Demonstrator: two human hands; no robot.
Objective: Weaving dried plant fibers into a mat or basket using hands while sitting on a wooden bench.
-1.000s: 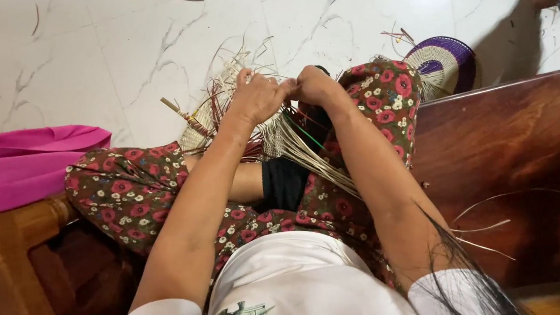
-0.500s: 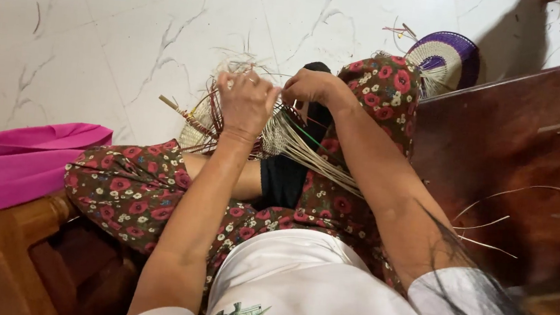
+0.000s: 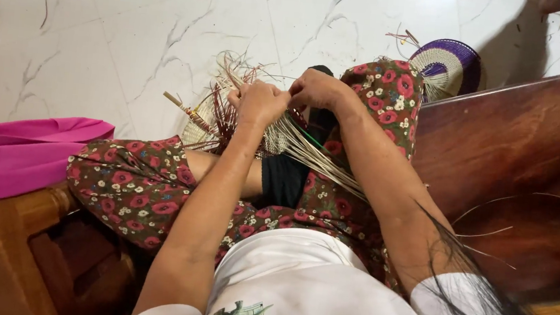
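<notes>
A half-woven piece of pale and dark red straw (image 3: 219, 117) rests on my raised knee in flowered trousers (image 3: 133, 188). My left hand (image 3: 261, 101) is closed on its strands at the upper edge. My right hand (image 3: 321, 89) pinches strands just beside it, the two hands touching. A bundle of pale loose straws (image 3: 321, 158) fans from under my hands down across my lap. What the fingers hold exactly is hidden behind the knuckles.
A purple and white woven fan (image 3: 446, 67) lies on the white marble floor (image 3: 100, 37) beyond my right knee. A dark wooden bench (image 3: 518, 167) with stray straws runs along the right. Pink cloth (image 3: 13, 152) lies on a wooden seat at the left.
Both hands have shifted slightly on the weave and come closer together, fingers reworking the strands. The woven piece stays on my knee.
</notes>
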